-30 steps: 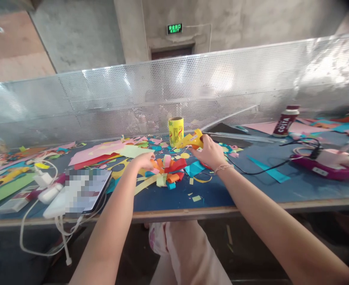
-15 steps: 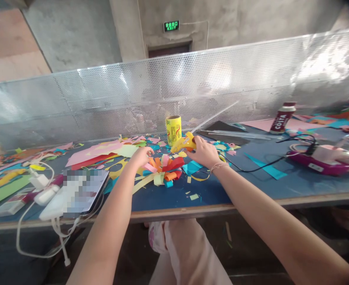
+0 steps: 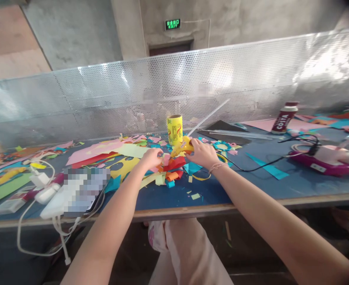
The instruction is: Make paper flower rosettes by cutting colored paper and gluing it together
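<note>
My right hand is wrapped round a yellow hot glue gun, its nozzle tilted down toward the left. From the back of the gun a long clear glue stick juts up to the right. Below the nozzle lies a flower of looped paper strips in red, orange, pink, pale green and blue. My left hand is closed at the flower's left side, its fingertips pinching by a pink loop. Just behind the gun stands a yellow cardboard tube.
Paper scraps and sheets cover the table's left side. A phone and white cables lie at front left. A black cord runs right to a purple power strip. A COSTA bottle stands before a perforated metal screen.
My left hand has moved right onto the flower and its fingers have closed at the pink loop. The glue gun has shifted slightly, its nozzle dipping toward that spot.
</note>
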Tool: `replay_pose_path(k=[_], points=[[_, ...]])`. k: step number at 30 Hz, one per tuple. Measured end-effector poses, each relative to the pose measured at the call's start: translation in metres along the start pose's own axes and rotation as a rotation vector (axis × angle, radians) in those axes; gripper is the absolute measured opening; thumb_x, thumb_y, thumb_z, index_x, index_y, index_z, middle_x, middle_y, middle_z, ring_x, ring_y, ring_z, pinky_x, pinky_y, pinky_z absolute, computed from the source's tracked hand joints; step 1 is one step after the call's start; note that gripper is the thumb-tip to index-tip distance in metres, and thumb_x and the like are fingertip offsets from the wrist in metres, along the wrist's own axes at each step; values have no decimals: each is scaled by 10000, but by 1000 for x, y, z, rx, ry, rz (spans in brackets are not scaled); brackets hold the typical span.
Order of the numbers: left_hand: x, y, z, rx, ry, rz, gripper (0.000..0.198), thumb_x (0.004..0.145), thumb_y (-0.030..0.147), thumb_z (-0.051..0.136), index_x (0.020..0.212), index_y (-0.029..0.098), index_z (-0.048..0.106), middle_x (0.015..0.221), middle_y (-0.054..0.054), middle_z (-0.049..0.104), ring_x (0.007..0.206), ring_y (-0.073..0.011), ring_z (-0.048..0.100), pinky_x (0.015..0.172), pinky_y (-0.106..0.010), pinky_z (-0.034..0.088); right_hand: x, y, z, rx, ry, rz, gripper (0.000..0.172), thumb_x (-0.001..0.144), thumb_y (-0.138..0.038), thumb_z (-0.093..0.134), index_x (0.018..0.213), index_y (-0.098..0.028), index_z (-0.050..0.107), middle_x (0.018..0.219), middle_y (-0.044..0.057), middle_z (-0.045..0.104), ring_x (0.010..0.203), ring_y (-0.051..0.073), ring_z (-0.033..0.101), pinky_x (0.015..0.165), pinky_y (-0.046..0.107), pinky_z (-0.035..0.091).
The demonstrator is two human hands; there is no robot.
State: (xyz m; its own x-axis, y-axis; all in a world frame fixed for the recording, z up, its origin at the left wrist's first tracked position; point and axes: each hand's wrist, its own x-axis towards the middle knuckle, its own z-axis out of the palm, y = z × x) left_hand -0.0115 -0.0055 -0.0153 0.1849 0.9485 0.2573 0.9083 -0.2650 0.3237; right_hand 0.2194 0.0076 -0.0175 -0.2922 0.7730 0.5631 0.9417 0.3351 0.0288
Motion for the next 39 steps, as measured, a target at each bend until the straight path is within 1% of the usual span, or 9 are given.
replay_pose_path(k=[3,6,8,10,14,18,25,33,39], points=[[5,0,13,-121,20,-50,209,747,189,571,950,158,616,971,-77,682,879,-177,624,777,-267,470,-1,-2,0,-4,-16,-4,422,791,-458,479,1110,-183,472,1088,100,618,819,245,612,586,309,362],[6,-1,18,-169,-5,-81,203,697,193,640,892,161,597,909,-57,688,817,-163,628,714,-247,468,-1,-4,-1,10,-53,-13,410,787,-458,494,1084,-175,478,1087,102,620,865,254,613,612,312,382],[6,-1,18,-173,-28,-102,266,636,174,690,880,163,583,871,-44,687,779,-159,627,671,-238,460,-1,-6,-1,24,-84,-31,409,785,-448,505,1083,-169,473,1105,110,613,889,257,612,627,314,390],[6,-1,16,-165,-43,-113,282,597,162,713,843,166,576,835,-34,684,759,-158,627,646,-234,452,-1,-8,-2,36,-114,-45,401,793,-433,505,1087,-163,468,1118,121,605,899,258,612,634,316,394],[5,0,13,-130,-58,-119,230,571,164,722,745,171,572,790,-28,682,755,-164,631,634,-233,446,-1,-9,-2,67,-150,-61,386,813,-414,507,1099,-159,461,1134,137,592,908,255,610,628,310,395],[4,-1,11,-114,-60,-129,197,574,201,725,699,171,575,781,-35,684,753,-171,629,625,-236,438,-1,-10,-2,91,-175,-77,372,822,-411,510,1097,-165,464,1154,136,578,900,250,612,609,298,390],[6,-5,15,-90,-38,-117,213,565,225,726,709,172,579,784,-33,685,721,-168,623,591,-233,419,-1,-8,-4,80,-179,-123,366,811,-357,529,1114,-161,472,1157,138,565,868,239,616,582,290,383],[6,-4,13,-65,-58,-130,228,571,222,739,742,171,597,789,-36,688,725,-166,623,611,-234,432,-1,-4,-6,63,-121,-139,324,837,-354,483,1106,-174,476,1148,119,574,823,204,607,540,267,335],[6,-4,15,-91,-54,-109,191,581,199,725,738,174,619,789,-32,696,731,-163,634,630,-233,446,0,-1,-5,110,-133,-164,329,803,-337,520,1095,-190,487,1160,101,573,815,192,601,551,260,341]])
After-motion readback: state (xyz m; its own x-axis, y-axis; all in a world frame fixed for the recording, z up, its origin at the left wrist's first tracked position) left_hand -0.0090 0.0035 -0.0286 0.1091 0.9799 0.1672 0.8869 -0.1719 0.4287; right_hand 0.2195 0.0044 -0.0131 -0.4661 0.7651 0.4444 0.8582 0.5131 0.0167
